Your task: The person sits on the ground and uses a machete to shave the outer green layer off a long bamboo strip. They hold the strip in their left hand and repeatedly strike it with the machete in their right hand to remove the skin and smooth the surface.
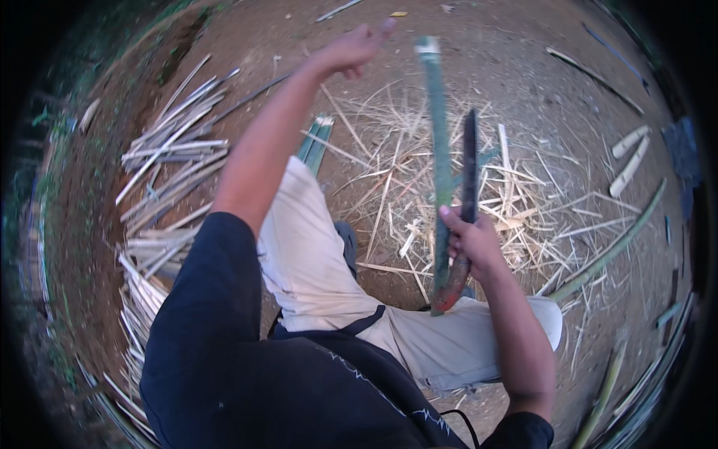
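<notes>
My right hand [476, 243] is closed round the handle of a machete [470, 153], its dark blade pointing up and away from me. Alongside it a long green bamboo piece [437, 127] with a pale cut far end rises from near my right thigh. The thumb of that hand lies against the bamboo. My left arm reaches far forward, and my left hand [350, 54] is in the air with its index finger stretched out and nothing visible in it. It is slightly blurred, left of the bamboo's far end.
Pale shavings [516, 217] litter the ground before me. Several stacked split strips [176, 142] lie to the left, green bamboo pieces [318, 142] by my left knee. A green pole [617, 251] and short pale bamboo lengths [630, 161] lie to the right.
</notes>
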`<action>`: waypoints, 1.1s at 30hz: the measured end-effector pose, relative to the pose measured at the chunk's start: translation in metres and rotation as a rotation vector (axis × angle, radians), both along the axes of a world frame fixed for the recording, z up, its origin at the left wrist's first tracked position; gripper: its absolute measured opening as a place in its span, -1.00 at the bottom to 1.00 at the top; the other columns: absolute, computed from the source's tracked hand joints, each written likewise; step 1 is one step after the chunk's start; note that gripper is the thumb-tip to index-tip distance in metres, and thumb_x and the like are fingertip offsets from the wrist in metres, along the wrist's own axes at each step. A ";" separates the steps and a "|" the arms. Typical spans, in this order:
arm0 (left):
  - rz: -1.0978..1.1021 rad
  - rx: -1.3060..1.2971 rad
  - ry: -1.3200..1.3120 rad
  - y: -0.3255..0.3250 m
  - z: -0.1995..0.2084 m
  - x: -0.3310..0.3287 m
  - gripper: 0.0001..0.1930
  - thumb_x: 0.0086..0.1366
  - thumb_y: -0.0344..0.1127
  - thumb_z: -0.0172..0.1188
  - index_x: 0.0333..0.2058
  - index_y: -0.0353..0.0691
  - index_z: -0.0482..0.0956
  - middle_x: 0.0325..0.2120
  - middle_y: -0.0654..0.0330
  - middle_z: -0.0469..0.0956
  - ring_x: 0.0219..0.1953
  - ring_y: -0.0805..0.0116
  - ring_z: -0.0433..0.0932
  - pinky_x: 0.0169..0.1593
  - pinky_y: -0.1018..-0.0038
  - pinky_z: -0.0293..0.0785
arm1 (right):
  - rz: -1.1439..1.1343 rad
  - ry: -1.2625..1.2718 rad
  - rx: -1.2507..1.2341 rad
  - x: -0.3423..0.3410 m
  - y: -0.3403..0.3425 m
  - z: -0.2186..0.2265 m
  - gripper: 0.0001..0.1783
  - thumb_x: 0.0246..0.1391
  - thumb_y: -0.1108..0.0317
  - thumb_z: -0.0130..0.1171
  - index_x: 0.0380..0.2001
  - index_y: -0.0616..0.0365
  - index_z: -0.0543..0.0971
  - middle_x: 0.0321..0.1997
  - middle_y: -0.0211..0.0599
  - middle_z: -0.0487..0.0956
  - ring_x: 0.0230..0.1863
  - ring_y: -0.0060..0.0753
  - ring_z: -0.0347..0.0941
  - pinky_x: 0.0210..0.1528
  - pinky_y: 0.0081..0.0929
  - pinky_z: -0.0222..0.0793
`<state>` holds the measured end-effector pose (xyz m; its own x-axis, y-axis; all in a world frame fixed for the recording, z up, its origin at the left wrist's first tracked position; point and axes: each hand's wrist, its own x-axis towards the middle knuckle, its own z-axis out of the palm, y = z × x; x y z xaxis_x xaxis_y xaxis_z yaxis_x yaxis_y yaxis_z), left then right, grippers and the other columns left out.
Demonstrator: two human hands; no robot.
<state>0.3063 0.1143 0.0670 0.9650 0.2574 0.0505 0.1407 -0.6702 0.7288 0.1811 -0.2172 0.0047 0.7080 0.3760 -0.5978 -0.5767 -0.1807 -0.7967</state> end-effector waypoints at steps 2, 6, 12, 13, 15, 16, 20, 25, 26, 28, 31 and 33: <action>0.078 0.008 -0.120 -0.034 -0.024 -0.036 -0.29 0.35 0.30 -0.17 -0.20 -0.41 0.45 -0.36 -0.14 0.56 -0.24 0.04 0.58 -0.12 0.18 0.45 | -0.175 0.024 0.035 0.011 -0.013 -0.010 -0.73 0.15 0.20 0.25 -0.40 0.14 0.44 -0.67 -0.62 0.26 -0.72 -0.75 0.12 -0.71 -0.66 0.09; -0.303 -0.418 0.487 -0.126 -0.075 -0.176 -0.25 0.37 0.35 -0.35 -0.25 -0.34 0.46 -0.38 -0.02 0.57 -0.31 0.17 0.58 -0.13 0.23 0.45 | -0.472 0.129 0.358 0.035 -0.045 -0.011 -0.83 0.29 0.23 0.05 -0.36 0.02 0.39 -0.71 -0.69 0.12 -0.74 -0.81 0.05 -0.68 -0.73 0.12; -0.183 -1.332 0.440 -0.166 -0.110 -0.274 -0.33 0.42 0.27 -0.36 -0.10 -0.33 0.36 -0.33 0.09 0.55 -0.35 0.29 0.60 -0.25 0.36 0.52 | -0.710 0.057 0.552 0.041 -0.049 -0.019 -0.84 0.31 0.26 0.00 -0.33 0.06 0.35 -0.66 -0.60 0.19 -0.69 -0.75 0.11 -0.58 -0.71 0.25; -0.096 -1.297 0.329 -0.166 -0.113 -0.275 -0.34 0.41 0.27 -0.32 -0.06 -0.33 0.33 -0.29 0.09 0.53 -0.31 0.32 0.59 -0.24 0.38 0.53 | -0.797 0.040 0.545 0.035 -0.038 -0.019 -0.85 0.31 0.26 -0.02 -0.33 0.05 0.35 -0.65 -0.59 0.21 -0.69 -0.75 0.12 -0.57 -0.71 0.26; 0.088 -1.171 0.048 -0.165 -0.109 -0.277 -0.40 0.44 0.18 -0.33 -0.03 -0.33 0.31 -0.21 0.04 0.50 -0.18 0.31 0.56 -0.14 0.36 0.50 | -0.823 0.082 0.685 0.020 -0.020 -0.037 -0.84 0.31 0.26 -0.02 -0.35 0.03 0.37 -0.67 -0.60 0.21 -0.70 -0.74 0.12 -0.55 -0.71 0.26; 0.183 -1.075 -0.130 -0.162 -0.103 -0.273 -0.46 0.48 0.08 -0.38 -0.03 -0.34 0.31 -0.17 -0.02 0.48 -0.09 0.26 0.54 -0.04 0.32 0.46 | -0.879 0.111 0.694 0.007 0.002 -0.035 -0.83 0.30 0.24 -0.01 -0.38 0.01 0.38 -0.69 -0.61 0.20 -0.70 -0.74 0.10 -0.56 -0.71 0.23; 0.343 -1.255 -0.682 -0.153 -0.069 -0.244 -0.48 0.47 0.08 -0.38 -0.08 -0.28 0.36 -0.33 0.02 0.47 -0.16 0.22 0.51 0.03 0.16 0.34 | -1.053 0.291 0.797 -0.037 0.058 -0.085 -0.82 0.34 0.30 -0.13 -0.19 -0.21 0.49 -0.63 -0.66 0.17 -0.64 -0.73 0.12 -0.51 -0.63 0.25; 0.103 -1.433 -0.733 -0.119 -0.073 -0.232 -0.46 0.47 0.09 -0.40 -0.29 -0.24 0.43 -0.78 0.22 0.31 -0.68 0.34 0.33 -0.37 0.34 0.34 | -1.028 0.468 0.804 -0.075 0.117 -0.115 -0.69 0.25 0.03 0.08 -0.21 0.05 0.47 -0.64 -0.63 0.13 -0.67 -0.70 0.06 -0.56 -0.62 0.17; 0.083 -1.444 -0.693 -0.116 -0.065 -0.227 -0.45 0.48 0.09 -0.41 -0.33 -0.24 0.43 -0.85 0.26 0.24 -0.76 0.38 0.23 -0.48 0.40 0.29 | -0.985 0.495 0.797 -0.080 0.121 -0.120 -0.62 0.22 -0.02 0.11 -0.21 0.09 0.46 -0.64 -0.63 0.11 -0.67 -0.70 0.05 -0.57 -0.62 0.16; -0.077 -1.374 -0.632 -0.107 -0.060 -0.215 -0.43 0.48 0.09 -0.44 -0.35 -0.24 0.43 -0.92 0.30 0.17 -0.87 0.44 0.11 -0.63 0.49 0.19 | -0.859 0.575 0.735 -0.090 0.117 -0.117 -0.57 0.19 -0.04 0.14 -0.21 0.14 0.47 -0.65 -0.63 0.08 -0.67 -0.71 0.05 -0.59 -0.62 0.14; -0.462 -1.216 -0.527 -0.094 -0.061 -0.197 -0.40 0.49 0.08 -0.47 -0.34 -0.31 0.41 -0.91 0.26 0.21 -0.88 0.44 0.19 -0.71 0.55 0.15 | -0.768 0.579 0.680 -0.107 0.102 -0.119 -0.54 0.18 -0.04 0.16 -0.22 0.19 0.48 -0.63 -0.62 0.08 -0.67 -0.71 0.06 -0.61 -0.62 0.12; -0.608 -1.215 -0.467 -0.094 -0.060 -0.183 -0.40 0.50 0.02 -0.44 -0.33 -0.41 0.42 -0.91 0.21 0.25 -0.88 0.43 0.24 -0.73 0.54 0.18 | -0.795 0.567 0.631 -0.115 0.090 -0.124 -0.67 0.18 0.13 0.18 -0.25 0.21 0.49 -0.60 -0.58 0.14 -0.67 -0.68 0.11 -0.63 -0.59 0.14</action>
